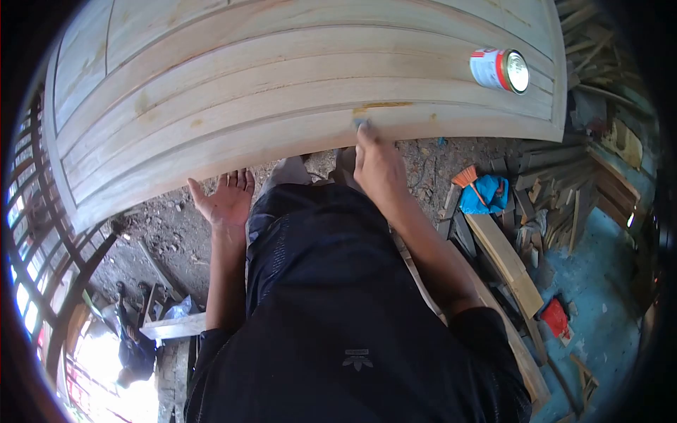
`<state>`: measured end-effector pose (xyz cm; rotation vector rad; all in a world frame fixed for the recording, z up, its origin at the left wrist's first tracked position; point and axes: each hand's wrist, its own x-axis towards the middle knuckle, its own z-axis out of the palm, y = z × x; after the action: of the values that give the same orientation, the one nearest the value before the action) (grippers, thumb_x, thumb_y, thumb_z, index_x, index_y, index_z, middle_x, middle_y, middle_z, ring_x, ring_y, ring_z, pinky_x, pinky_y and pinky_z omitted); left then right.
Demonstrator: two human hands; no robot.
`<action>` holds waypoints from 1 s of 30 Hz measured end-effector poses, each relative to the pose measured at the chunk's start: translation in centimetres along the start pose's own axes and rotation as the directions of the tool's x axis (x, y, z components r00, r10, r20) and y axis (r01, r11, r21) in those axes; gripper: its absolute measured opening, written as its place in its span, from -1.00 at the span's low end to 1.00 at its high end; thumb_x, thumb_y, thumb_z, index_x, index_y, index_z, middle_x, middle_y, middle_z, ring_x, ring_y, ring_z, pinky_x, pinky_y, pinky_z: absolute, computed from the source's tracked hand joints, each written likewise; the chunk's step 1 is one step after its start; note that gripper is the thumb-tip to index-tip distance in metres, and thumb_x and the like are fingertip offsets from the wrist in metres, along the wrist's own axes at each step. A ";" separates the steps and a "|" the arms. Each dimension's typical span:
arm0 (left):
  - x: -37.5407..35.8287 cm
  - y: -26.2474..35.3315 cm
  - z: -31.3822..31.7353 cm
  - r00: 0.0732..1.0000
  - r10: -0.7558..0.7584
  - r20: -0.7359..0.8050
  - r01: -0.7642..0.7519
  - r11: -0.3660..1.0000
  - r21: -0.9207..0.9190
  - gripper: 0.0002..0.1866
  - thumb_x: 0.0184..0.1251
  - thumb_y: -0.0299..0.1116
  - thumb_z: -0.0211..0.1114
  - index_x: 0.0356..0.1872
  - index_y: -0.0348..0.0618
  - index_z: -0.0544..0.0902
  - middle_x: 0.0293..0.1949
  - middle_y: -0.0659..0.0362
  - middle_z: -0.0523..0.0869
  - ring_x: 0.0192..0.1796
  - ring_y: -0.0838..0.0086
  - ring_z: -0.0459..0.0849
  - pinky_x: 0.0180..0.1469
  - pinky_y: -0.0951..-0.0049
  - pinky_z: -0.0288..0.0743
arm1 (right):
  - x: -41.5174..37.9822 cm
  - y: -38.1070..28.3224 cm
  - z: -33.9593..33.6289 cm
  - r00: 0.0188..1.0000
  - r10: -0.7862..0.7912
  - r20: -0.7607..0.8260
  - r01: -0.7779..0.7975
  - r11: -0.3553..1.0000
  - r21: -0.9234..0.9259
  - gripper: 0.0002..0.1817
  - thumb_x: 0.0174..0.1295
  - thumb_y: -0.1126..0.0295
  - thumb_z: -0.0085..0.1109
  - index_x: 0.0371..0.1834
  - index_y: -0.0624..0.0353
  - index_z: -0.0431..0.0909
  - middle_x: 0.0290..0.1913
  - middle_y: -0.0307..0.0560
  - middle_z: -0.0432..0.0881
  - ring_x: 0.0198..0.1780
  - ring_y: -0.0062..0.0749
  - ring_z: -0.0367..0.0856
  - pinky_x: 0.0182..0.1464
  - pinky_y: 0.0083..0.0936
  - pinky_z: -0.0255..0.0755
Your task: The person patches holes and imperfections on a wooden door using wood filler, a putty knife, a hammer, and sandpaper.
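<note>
A large pale wooden door panel (282,84) with long grooves lies in front of me. My right hand (381,166) is closed over the panel's near edge. Its fingers pinch a small grey-blue scraper-like piece (362,123), mostly hidden, against the wood. Just above that piece run brownish filler smears (388,105). My left hand (227,197) is palm up at the near edge, fingers apart and holding nothing; its fingertips reach the edge. A tin can (499,70) with a white and red label rests on the panel's right part.
Wood offcuts (557,197) are piled to the right, beside a blue bag (486,197) and an orange brush (465,176). A red item (556,317) lies on the bluish floor. At the left stands a curved lattice (35,204), with a pale plank (173,327) lower down.
</note>
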<state>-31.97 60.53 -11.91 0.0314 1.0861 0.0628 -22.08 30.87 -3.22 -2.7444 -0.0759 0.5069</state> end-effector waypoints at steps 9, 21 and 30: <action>0.5 -0.6 1.2 0.993 0.073 -0.094 -0.067 0.995 0.067 0.09 0.14 0.54 0.30 0.41 -0.21 0.31 0.26 0.04 0.46 0.26 0.16 0.45 0.30 0.08 0.40 | -2.7 4.7 -3.8 0.969 -0.108 0.221 0.112 0.994 -0.008 -0.72 0.32 0.47 0.20 0.05 0.27 0.71 -0.35 0.33 0.69 -0.17 0.32 0.70 -0.10 0.06 0.57; -3.8 -11.6 10.5 0.498 0.852 0.159 -0.702 0.289 0.650 -0.10 0.60 0.16 0.02 0.68 -0.22 -0.09 0.72 -0.03 -0.13 0.70 0.08 -0.01 0.66 0.07 -0.12 | -3.7 20.6 -16.9 0.990 0.132 0.055 -0.095 0.315 0.944 -0.57 0.57 0.34 0.07 0.39 0.34 0.50 -0.18 -0.01 0.67 -0.46 -0.51 0.56 -0.44 -0.59 0.50; -2.1 -39.3 33.3 0.280 -0.370 0.886 -0.723 -0.689 -0.059 0.22 0.02 0.17 0.61 0.64 -0.14 0.15 0.62 -0.17 0.17 0.67 -0.16 0.05 0.67 -0.11 -0.05 | 0.9 33.5 -24.8 0.991 0.106 0.077 -0.093 0.164 0.982 -0.60 0.58 0.31 0.03 0.34 0.31 0.53 -0.20 -0.05 0.70 -0.43 -0.54 0.59 -0.45 -0.58 0.49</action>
<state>-2.08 21.35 3.22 2.4606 -0.5031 0.0370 -12.81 -8.58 6.58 -1.3784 0.3471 0.3512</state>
